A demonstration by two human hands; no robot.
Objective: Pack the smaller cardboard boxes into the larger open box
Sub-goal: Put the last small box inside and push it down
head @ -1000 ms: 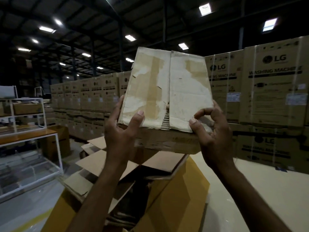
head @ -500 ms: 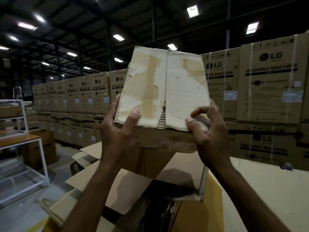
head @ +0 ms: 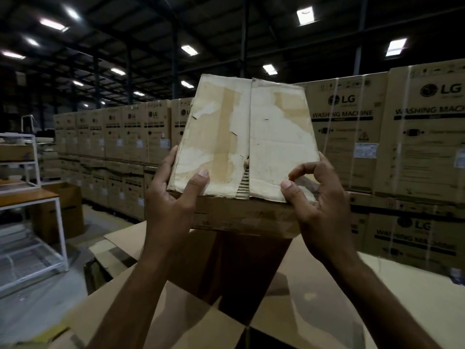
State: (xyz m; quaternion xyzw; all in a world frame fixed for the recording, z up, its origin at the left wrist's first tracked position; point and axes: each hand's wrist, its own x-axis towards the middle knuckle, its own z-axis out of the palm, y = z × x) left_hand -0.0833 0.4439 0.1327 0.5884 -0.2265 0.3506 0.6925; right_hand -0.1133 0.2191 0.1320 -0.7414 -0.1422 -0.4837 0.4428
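Where the view lies nearest me, the spread flaps of the larger open box point(head: 314, 311) frame its dark interior. Above that opening, I see the left hand point(head: 173, 207) and the right hand point(head: 322, 217) holding the small cardboard box point(head: 251, 147) in the air, its worn, peeled face tilted toward the camera. The fingers point(head: 308, 167) of both hands curl around its lower corners, thumbs pressed on the face. At left stands a white rack point(head: 62, 233). Behind are stacked washing machine cartons point(head: 352, 137) under ceiling lights point(head: 305, 15).
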